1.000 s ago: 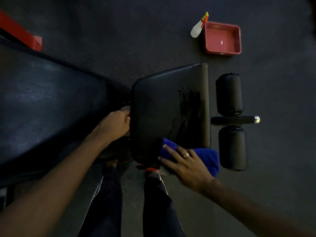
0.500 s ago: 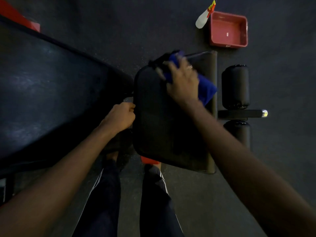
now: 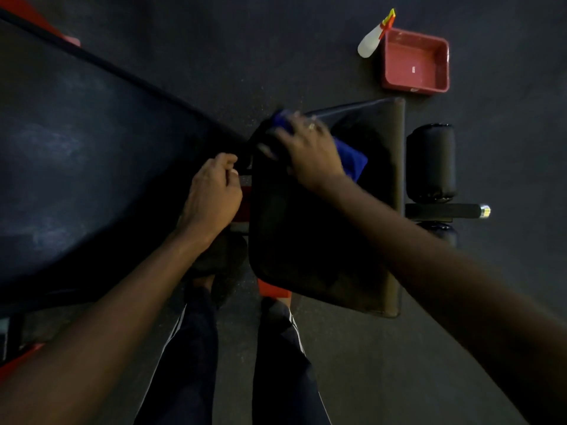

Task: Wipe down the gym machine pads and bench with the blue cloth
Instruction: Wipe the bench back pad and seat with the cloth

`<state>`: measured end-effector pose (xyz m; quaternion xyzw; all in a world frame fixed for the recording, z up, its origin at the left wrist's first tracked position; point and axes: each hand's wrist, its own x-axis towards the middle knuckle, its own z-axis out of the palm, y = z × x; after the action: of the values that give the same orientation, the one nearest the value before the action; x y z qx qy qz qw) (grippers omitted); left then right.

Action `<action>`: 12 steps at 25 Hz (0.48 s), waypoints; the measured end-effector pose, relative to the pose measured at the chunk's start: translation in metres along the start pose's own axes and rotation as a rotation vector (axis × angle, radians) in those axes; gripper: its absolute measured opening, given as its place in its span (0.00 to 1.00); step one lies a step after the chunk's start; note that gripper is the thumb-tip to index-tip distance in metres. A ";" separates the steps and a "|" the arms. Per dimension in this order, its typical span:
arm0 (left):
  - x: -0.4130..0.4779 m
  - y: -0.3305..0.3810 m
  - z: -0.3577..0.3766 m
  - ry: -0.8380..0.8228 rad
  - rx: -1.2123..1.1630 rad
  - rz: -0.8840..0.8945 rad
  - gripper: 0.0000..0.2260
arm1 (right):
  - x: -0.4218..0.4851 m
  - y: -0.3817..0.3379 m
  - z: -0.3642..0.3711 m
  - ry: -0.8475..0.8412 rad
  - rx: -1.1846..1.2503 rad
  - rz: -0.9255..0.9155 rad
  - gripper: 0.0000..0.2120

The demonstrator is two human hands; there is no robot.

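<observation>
Right hand, fingers spread, presses the blue cloth on the far left corner of the seat pad; I'd drag it nearward with flat, even pressure. Left hand curls its fingers beside the pad, grip unclear

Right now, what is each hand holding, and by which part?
The right hand presses flat on the middle of the cloth, on the seat pad. The left hand curls at that pad's edge; whether it grips anything cannot be told.
</observation>
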<state>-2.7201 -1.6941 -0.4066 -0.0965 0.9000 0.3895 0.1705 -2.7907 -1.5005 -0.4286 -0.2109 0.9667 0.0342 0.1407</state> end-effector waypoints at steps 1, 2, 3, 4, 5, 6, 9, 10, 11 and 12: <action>-0.003 -0.004 0.000 -0.002 -0.003 -0.004 0.16 | 0.018 0.012 -0.005 0.022 0.014 0.096 0.26; -0.005 -0.006 0.001 -0.011 0.000 -0.012 0.16 | 0.027 0.016 -0.007 0.036 0.032 0.172 0.26; -0.008 -0.009 0.001 -0.019 0.000 -0.024 0.16 | 0.028 0.012 -0.003 0.043 0.047 0.208 0.26; -0.010 -0.010 0.001 -0.025 -0.011 -0.038 0.16 | 0.019 0.001 0.004 0.058 0.055 0.194 0.24; -0.010 -0.009 0.001 -0.023 -0.025 -0.053 0.16 | -0.001 -0.013 0.013 0.060 0.059 0.133 0.22; -0.011 -0.009 0.001 -0.017 -0.035 -0.066 0.16 | -0.029 -0.031 0.021 0.049 0.063 0.027 0.21; -0.011 -0.006 0.004 0.001 -0.043 -0.072 0.16 | -0.120 -0.066 0.040 -0.230 -0.002 -0.377 0.23; -0.011 -0.005 0.006 -0.004 -0.043 -0.072 0.16 | -0.131 -0.062 0.038 -0.296 -0.020 -0.445 0.25; -0.011 -0.005 0.008 -0.015 -0.048 -0.073 0.16 | -0.123 -0.049 0.033 -0.308 -0.026 -0.458 0.27; -0.011 -0.004 0.010 -0.028 -0.052 -0.078 0.16 | -0.104 -0.034 0.025 -0.258 -0.056 -0.428 0.29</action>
<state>-2.7062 -1.6892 -0.4116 -0.1304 0.8826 0.4072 0.1953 -2.6796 -1.4870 -0.4234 -0.4086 0.8728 0.0569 0.2610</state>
